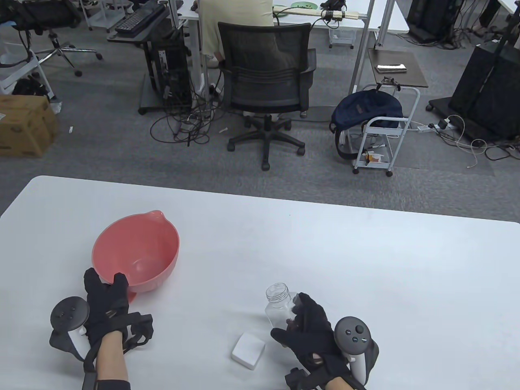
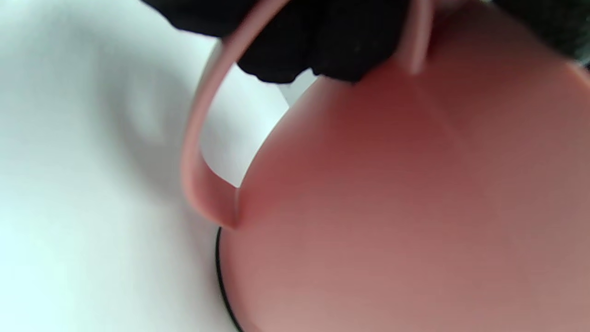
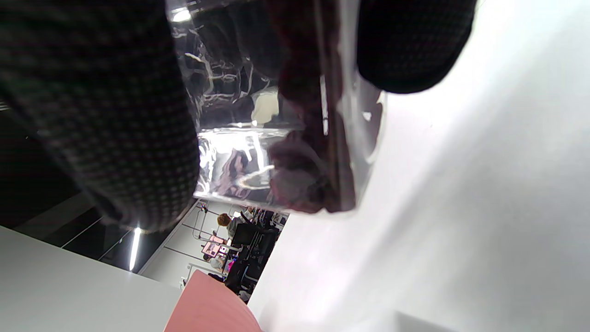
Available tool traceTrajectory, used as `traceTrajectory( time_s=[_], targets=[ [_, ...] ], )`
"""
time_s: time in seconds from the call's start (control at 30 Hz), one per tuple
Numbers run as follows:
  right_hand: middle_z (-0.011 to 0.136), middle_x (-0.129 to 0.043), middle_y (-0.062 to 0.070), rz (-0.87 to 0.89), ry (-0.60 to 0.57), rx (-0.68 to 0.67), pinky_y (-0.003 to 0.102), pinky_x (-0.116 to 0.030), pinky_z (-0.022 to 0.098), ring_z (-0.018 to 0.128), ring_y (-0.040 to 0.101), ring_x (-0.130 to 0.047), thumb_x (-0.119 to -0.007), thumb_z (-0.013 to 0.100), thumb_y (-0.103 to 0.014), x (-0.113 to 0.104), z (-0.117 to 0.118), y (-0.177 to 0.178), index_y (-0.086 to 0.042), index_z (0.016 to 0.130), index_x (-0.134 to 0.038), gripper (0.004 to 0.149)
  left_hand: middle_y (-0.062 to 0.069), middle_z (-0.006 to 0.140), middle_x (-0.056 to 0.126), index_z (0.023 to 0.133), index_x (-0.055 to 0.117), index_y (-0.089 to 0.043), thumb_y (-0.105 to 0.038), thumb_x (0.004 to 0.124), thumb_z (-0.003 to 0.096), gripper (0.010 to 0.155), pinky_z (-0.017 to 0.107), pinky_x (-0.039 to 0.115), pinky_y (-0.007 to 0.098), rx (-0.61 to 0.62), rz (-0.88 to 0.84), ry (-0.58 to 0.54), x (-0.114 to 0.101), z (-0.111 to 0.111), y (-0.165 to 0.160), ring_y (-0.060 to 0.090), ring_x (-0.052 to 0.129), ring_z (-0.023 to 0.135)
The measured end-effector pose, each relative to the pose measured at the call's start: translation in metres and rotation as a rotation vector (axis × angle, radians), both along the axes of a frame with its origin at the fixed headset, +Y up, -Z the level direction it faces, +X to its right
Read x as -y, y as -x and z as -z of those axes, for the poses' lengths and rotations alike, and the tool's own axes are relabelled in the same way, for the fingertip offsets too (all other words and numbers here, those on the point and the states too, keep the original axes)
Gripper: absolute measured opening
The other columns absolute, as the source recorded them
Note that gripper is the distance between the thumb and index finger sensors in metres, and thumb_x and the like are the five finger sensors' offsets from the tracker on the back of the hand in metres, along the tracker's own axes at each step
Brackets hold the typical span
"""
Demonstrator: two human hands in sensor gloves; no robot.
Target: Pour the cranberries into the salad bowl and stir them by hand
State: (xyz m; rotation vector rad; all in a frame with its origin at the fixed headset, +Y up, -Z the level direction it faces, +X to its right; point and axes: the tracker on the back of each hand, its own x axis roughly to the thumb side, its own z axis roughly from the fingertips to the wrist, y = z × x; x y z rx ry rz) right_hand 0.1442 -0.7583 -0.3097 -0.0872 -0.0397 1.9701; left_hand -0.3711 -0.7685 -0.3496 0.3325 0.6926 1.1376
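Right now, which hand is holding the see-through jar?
The right hand grips the clear jar by its side. The left hand holds the pink bowl by its rim instead.

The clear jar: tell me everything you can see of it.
The clear jar looks like transparent plastic or glass, squarish in body with a round threaded neck and no lid on. It stands roughly upright at the table's near edge. The right hand grips its side. Dark red pieces show inside.

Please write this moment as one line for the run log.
phase: before pour | left hand: holds salad bowl rim | right hand: grips open jar | cranberries: in jar
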Motion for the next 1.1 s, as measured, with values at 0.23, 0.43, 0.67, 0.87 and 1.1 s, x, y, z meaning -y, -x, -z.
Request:
traceTrajectory(
  time_s=[0.23, 0.43, 0.67, 0.87, 1.1],
  targets=[
    [0.1, -0.066, -0.004, 0.02, 0.001, 0.034, 0.037, -0.086, 0.046, 0.085, 0.026, -0.072, -0.109, 0.025, -0.055, -0.001, 0.002, -0.008, -0.037, 0.101, -0.054, 0.096, -0.01, 0.054, 0.09, 0.111, 0.046, -0.033, -0.069, 0.083, 0.05, 0.08, 0.025, 0.084, 0.026, 0.184, -0.052, -0.067, -0.012, 0.009, -0.039, 0.015, 0.092, 0.054],
    [0.1, -0.065, -0.004, 0.045, -0.009, 0.079, 0.036, -0.087, 0.046, 0.085, 0.026, -0.073, -0.109, 0.025, -0.055, -0.005, 0.004, -0.018, -0.038, 0.101, -0.053, 0.096, -0.01, 0.052, 0.091, 0.11, 0.05, -0.033, -0.071, 0.083, 0.0488, 0.079, 0.022, 0.084, 0.026, 0.367, -0.015, -0.103, -0.024, 0.012, -0.084, 0.014, 0.093, 0.051],
    [0.1, -0.065, -0.004, 0.087, -0.023, 0.133, 0.036, -0.087, 0.046, 0.085, 0.026, -0.072, -0.109, 0.025, -0.056, -0.009, 0.005, -0.032, -0.038, 0.101, -0.052, 0.097, -0.01, 0.052, 0.092, 0.109, 0.051, -0.033, -0.071, 0.083, 0.049, 0.078, 0.021, 0.084, 0.026, 0.538, -0.041, -0.099, -0.022, 0.012, -0.129, 0.015, 0.093, 0.05],
    [0.101, -0.063, -0.003, 0.126, -0.038, 0.206, 0.036, -0.088, 0.048, 0.087, 0.03, -0.071, -0.112, 0.026, -0.049, -0.015, 0.006, -0.049, -0.038, 0.101, -0.052, 0.097, -0.009, 0.052, 0.092, 0.109, 0.051, -0.033, -0.07, 0.083, 0.0491, 0.077, 0.021, 0.083, 0.027, 0.64, -0.076, -0.065, -0.014, 0.01, -0.156, 0.015, 0.093, 0.051],
    [0.103, -0.063, -0.001, 0.198, -0.001, 0.306, 0.034, -0.09, 0.049, 0.088, 0.034, -0.072, -0.113, 0.026, -0.045, -0.012, 0.007, -0.071, -0.04, 0.101, -0.052, 0.096, -0.009, 0.052, 0.092, 0.109, 0.051, -0.033, -0.07, 0.083, 0.0488, 0.077, 0.022, 0.084, 0.027, 0.722, -0.05, -0.045, -0.005, 0.011, -0.179, 0.016, 0.093, 0.052]
  ],
)
